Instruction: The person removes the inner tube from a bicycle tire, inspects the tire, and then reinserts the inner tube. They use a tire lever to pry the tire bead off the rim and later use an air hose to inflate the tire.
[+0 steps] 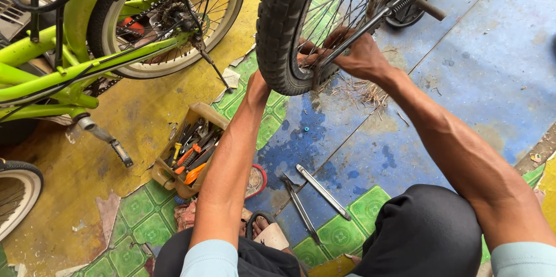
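both hands at a knobbly black bicycle tyre

right hand (359, 55) curled around the spokes and rim of the black knobbly rubber bicycle wheel (284, 28), fingers closed on the metal beside a thin silver stay. left hand (307, 51) reaching behind the same tyre, mostly hidden by the tread; cannot tell how its fingers lie. wheel standing upright at the top centre, low edge just above the blue-painted concrete floor (463, 80), dry grass scraps beneath. two long silver metal bars (315, 196) lying on the floor between the forearms, near a sandalled foot (266, 232). tan plastic tool tray (188, 149) filled with orange-handled pliers and screwdrivers, just left of the left forearm. lime-green bicycle frame (52, 74) with cream-walled rear wheel at the upper left, well apart from the hands.
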### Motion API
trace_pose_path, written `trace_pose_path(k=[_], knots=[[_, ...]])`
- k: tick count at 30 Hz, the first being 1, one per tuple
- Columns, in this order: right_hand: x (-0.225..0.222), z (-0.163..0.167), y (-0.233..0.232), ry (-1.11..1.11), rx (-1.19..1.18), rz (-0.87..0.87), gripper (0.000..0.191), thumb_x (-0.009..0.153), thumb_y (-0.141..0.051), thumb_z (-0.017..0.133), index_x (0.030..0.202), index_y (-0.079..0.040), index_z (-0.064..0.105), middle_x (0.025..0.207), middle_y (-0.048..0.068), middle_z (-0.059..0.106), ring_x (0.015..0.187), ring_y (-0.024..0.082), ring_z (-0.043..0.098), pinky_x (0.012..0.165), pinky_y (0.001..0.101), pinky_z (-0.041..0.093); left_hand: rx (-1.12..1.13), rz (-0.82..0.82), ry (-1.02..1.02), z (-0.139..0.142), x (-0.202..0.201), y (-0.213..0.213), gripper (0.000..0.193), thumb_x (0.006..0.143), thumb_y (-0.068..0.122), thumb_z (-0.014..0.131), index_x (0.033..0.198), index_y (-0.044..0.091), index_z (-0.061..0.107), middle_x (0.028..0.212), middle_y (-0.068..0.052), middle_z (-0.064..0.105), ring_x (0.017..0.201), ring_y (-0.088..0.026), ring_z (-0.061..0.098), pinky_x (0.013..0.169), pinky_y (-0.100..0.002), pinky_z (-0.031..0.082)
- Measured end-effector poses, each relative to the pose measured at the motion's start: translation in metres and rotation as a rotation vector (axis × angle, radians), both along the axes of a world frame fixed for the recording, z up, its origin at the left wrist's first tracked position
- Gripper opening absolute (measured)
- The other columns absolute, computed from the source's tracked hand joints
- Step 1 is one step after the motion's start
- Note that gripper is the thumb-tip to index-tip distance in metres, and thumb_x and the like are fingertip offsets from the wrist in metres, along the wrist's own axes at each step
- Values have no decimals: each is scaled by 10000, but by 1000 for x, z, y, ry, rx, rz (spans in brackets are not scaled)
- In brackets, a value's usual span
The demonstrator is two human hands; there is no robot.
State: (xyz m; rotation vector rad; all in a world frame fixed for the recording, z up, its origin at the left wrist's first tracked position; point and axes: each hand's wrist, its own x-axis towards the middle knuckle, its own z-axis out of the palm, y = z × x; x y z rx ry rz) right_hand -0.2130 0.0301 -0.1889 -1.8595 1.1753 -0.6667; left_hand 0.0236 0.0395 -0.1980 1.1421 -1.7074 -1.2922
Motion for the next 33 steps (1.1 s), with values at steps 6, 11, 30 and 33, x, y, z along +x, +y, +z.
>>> trace_pose_path(k=[6, 11, 30, 33], knots=[[-1, 1, 2, 52, 4, -43, 359, 899, -399, 814, 1036, -85, 707, 997, 94, 722, 994, 254, 718, 970, 525, 586, 6, -3, 4, -3, 0, 0, 497, 843, 377, 812, 1174, 18, 716, 1085, -68, 731, 985, -184, 676, 897, -329, 525], [-1, 1, 1, -114, -44, 39, 378, 853, -387, 802, 1087, -113, 689, 1025, 63, 718, 1037, 220, 704, 1009, 523, 537, 8, 5, 16, -5, 1, -1, 495, 855, 372, 801, 1185, 15, 708, 1099, -71, 726, 996, -186, 673, 907, -330, 522], [-1, -9, -1, -81, -51, 46, 327, 939, -384, 760, 1044, -76, 720, 995, 104, 714, 1000, 253, 715, 945, 508, 546, 9, 20, 60, -16, 4, -4, 484, 901, 349, 758, 1227, 1, 677, 1151, -82, 710, 1039, -193, 663, 944, -334, 514], [1, -9, 0, 107, 37, -67, 367, 945, -422, 771, 1009, -65, 719, 964, 134, 723, 960, 287, 719, 920, 543, 589, 11, 9, 61, -17, 3, -5, 482, 908, 345, 752, 1234, -1, 673, 1159, -84, 708, 1046, -194, 661, 950, -335, 513]])
